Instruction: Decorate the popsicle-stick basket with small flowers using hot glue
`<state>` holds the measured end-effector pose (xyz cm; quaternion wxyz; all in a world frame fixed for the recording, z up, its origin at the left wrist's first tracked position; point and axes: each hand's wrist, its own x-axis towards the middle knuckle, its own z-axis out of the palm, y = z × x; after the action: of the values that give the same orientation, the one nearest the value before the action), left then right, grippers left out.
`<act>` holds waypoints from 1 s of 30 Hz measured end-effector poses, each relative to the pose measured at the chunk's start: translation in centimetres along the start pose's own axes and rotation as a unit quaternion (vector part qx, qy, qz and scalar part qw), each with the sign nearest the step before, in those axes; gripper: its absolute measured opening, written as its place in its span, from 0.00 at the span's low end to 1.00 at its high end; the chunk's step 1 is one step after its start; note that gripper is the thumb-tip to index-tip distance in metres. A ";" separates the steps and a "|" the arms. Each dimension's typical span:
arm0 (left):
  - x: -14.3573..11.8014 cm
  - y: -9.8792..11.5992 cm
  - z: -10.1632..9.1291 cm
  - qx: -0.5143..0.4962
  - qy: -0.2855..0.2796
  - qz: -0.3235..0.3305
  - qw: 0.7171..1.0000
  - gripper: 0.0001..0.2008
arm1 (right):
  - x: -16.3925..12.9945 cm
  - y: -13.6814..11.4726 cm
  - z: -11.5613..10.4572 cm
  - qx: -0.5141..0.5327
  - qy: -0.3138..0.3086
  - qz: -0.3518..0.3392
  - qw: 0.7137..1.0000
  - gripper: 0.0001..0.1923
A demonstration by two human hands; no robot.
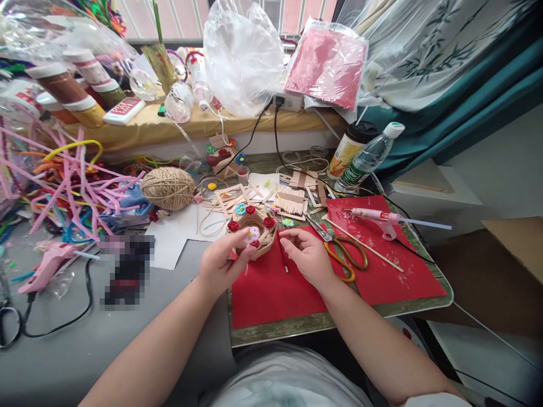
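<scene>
— While the left hand is pinching that small pale purple flower between thumb and fingertips, where is the basket sitting?

— The little woven basket is resting at the far edge of the red felt sheet, touching the left hand's fingers. I am counting 3 red roses sitting on its rim.

— And the right hand?

— It is lying on the felt just beside the basket, fingers curled in narrow; a thin stick is lying under its fingertips, but I cannot tell whether it is gripping it.

— Anything nearby?

— Scissors are lying just right of that hand, a pink glue gun is resting farther right, and a ball of twine is sitting to the left.
</scene>
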<state>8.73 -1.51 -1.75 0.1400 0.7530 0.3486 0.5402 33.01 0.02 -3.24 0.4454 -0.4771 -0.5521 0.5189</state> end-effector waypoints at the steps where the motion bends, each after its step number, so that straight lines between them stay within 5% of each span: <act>1: -0.2 -0.5 -0.1 -0.012 0.024 -0.014 1.000 0.31 | 0.2 -0.4 0.0 -0.068 0.005 -0.023 0.997 0.13; 7: -1.2 -2.5 -0.5 -0.032 0.072 -0.032 0.996 0.25 | 2.2 -3.4 -0.2 -0.354 -0.078 -0.152 0.919 0.09; 15: -0.4 -2.6 -1.1 0.012 0.049 -0.020 0.999 0.19 | 3.7 -6.0 1.0 -0.471 -0.124 -0.088 0.869 0.06; 24: -0.1 -3.0 -1.5 -0.022 0.086 -0.057 0.994 0.18 | 2.7 -4.0 1.4 -0.392 -0.059 -0.148 0.906 0.06; 28: -0.1 -2.7 -1.3 -0.069 0.112 -0.112 0.985 0.13 | 0.9 -2.4 0.0 -0.138 0.056 -0.108 0.983 0.05; 30: -0.1 -2.4 -1.2 -0.103 0.125 -0.125 0.979 0.11 | 0.4 -1.3 -1.0 0.027 0.108 -0.054 0.992 0.09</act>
<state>6.73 -0.04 -2.82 0.2381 0.6115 0.3976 0.6413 33.82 0.50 -1.86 0.5429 -0.4874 -0.5113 0.4542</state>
